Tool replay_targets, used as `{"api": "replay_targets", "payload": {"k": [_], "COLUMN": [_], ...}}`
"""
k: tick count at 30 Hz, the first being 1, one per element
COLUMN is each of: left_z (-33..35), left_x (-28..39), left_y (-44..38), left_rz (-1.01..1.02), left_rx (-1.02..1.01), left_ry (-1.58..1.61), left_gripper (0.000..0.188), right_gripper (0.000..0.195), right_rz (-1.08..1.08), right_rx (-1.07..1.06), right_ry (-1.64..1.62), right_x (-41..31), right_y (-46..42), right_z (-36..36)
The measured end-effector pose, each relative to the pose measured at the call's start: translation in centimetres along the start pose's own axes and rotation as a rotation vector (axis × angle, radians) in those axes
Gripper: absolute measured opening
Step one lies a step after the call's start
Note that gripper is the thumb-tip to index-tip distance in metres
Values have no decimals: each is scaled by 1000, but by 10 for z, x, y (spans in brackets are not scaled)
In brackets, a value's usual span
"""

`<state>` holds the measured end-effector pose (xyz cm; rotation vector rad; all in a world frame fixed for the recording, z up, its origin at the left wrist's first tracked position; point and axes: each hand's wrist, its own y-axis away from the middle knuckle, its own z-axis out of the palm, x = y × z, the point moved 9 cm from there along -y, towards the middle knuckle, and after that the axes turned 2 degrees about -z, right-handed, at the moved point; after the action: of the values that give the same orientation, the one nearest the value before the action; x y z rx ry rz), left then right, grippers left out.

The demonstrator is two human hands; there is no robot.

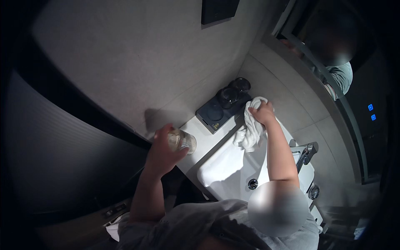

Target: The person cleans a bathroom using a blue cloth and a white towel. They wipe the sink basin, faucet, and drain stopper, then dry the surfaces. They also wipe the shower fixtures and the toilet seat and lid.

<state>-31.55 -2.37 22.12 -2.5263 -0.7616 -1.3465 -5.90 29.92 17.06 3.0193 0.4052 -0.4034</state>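
Note:
My left hand (165, 150) is closed around a clear drinking glass (189, 144) at the left end of the white counter (203, 137). On the far side of the washbasin, my right hand (264, 112) grips a white cloth (250, 132), which hangs in folds over the basin's rim. Between the hands, a dark box-shaped tray (206, 118) rests on the counter with two dark-looking glasses (229, 95) on its far part. The near end of the tray has a round recess.
Below the cloth lies the white washbasin (218, 168) with a metal drain (252, 184). A chrome faucet (307, 153) stands right of my right forearm. A framed mirror (340, 103) runs along the right wall, and a black box (218, 11) is fixed to the upper wall.

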Motion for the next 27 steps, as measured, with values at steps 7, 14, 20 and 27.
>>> {"api": "replay_targets", "payload": {"k": [7,14,20,27], "left_z": [6,-7,13,73], "left_x": [-4,2,-12,40], "left_y": [-14,-8,9,40], "left_rz": [56,-33,-130,-143], "left_rx": [-3,20,-87,-206], "left_ry": [1,3,1074,1341], "left_gripper": [77,79,90,49], "right_gripper": [61,47,52,73], "right_rz": [-173,-540,-589,-53], "right_rx": [-723,-1035,-1036,-818], "right_ry": [614,583,-442,-1672], "right_x": [-20,-116,-166,-95], "right_y": [-34,117,228,240], "right_z": [113,190,103,-25]}}
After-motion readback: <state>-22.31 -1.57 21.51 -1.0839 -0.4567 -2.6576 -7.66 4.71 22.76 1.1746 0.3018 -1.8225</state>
